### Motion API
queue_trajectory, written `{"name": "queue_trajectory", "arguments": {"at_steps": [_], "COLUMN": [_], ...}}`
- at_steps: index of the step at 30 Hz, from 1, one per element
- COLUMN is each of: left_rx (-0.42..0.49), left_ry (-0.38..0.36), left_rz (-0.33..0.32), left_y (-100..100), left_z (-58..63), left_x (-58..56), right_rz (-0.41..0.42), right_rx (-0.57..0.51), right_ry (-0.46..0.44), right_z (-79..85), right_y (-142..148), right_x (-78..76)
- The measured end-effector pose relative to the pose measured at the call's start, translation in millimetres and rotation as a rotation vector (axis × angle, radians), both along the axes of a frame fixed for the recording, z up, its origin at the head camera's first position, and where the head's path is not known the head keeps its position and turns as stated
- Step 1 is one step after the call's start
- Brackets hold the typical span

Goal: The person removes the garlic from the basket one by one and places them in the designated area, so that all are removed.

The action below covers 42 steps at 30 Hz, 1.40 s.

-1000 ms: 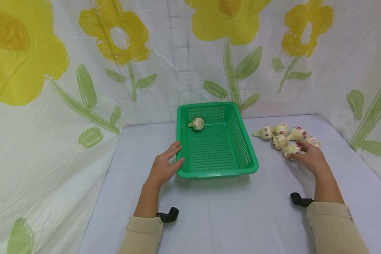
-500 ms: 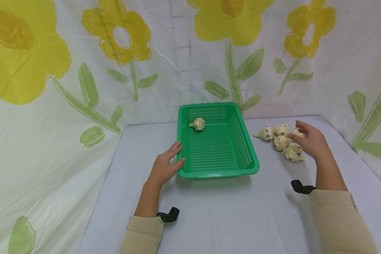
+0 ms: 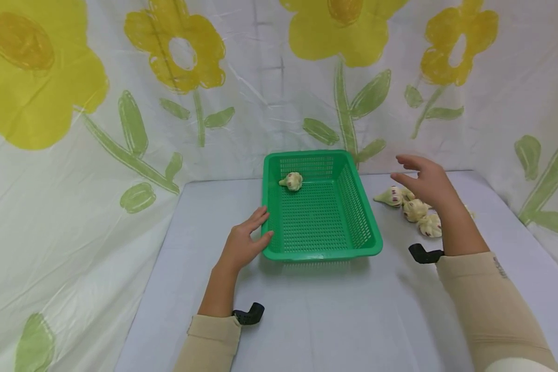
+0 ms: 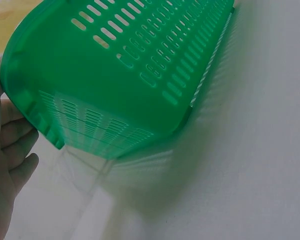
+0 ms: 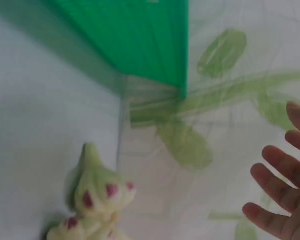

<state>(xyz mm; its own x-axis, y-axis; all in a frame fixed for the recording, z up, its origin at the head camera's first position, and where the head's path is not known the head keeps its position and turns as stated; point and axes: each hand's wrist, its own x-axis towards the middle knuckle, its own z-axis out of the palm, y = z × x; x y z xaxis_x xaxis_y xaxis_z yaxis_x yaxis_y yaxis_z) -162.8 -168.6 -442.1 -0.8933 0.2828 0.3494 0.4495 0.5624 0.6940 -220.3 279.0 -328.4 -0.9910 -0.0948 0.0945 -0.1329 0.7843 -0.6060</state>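
Observation:
A green plastic basket (image 3: 323, 256) stands on the table with one garlic bulb (image 3: 293, 181) in its far left corner. My left hand (image 3: 242, 243) rests against the basket's left rim, its fingers fairly straight. In the left wrist view those fingers (image 4: 20, 145) lie beside the rim. My right hand (image 3: 425, 181) is raised above several garlic bulbs (image 3: 415, 210) lying right of the basket, and partly hides them. Its fingers (image 5: 277, 187) are spread in the right wrist view, and nothing shows between them. One garlic bulb (image 5: 102, 192) lies below that hand.
A white cloth (image 3: 335, 315) covers the table. Close behind the basket hangs a white curtain (image 3: 260, 119) with painted yellow flowers. It also runs along the left and right sides. Each wrist wears a small black camera (image 3: 248, 314).
My right hand has lifted from the front garlic bulb and moved up and left, toward the basket. The left hand stays at the basket rim. The bulb inside the basket has not moved.

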Motion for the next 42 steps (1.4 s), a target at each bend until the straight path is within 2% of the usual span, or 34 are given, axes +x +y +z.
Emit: {"name": "queue_trajectory", "arguments": {"at_steps": [9,19,25,36,42], "left_rx": [-0.004,0.008,0.007,0.005,0.009], "left_ry": [0.015,0.033,0.022,0.057,0.058], "left_rz": [0.004,-0.011,-0.016,-0.018,-0.016], "left_y": [-0.6,0.7,0.6,-0.6,-1.1], "left_z": [-1.2,2.6,1.6,-1.8,-2.2], "left_x": [-2.2,-1.2,-2.5,-3.3,-2.0], "right_rz": [0.143,0.236,0.260,0.315,0.317], "right_rx": [0.013,0.016,-0.004,-0.029,-0.103], "right_ry": [0.022,-0.017,-0.027,-0.015,-0.080], "right_z": [16.1,18.1,12.8,-1.6,-14.1], "right_y": [-47.0,-90.6,-111.0,-148.2,-164.0], "right_x": [-23.4,-50.1,-62.7,-85.2,-93.7]}}
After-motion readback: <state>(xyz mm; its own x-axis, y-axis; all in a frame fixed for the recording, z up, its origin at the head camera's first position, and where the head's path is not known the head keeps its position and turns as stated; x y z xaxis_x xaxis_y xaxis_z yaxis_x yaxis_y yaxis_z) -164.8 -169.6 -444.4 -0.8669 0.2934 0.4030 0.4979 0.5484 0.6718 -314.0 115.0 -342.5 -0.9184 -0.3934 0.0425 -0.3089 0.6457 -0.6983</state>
